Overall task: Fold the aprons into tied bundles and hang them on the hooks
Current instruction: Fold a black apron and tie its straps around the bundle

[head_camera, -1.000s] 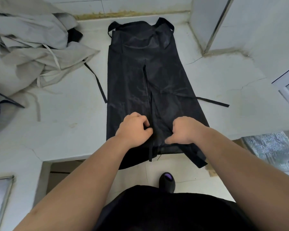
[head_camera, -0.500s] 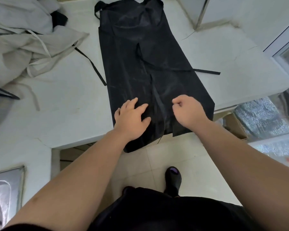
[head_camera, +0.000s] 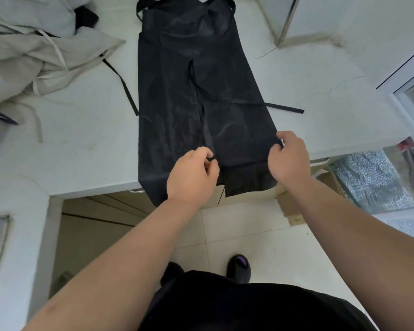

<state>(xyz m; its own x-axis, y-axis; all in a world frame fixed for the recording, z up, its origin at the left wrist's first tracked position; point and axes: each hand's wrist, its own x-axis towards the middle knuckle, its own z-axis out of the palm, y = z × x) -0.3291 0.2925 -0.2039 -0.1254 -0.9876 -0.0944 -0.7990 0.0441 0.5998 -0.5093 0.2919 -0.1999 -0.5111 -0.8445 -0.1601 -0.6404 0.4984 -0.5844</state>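
your left hand pinches slick black apron mid-hem | your right hand pinches its right edge | crumpled grey aprons far-left on white counter

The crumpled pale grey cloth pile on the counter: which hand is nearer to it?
Left. The left hand pinches the black apron near its middle; the right hand grips the apron's edge farther from the grey cloth pile.
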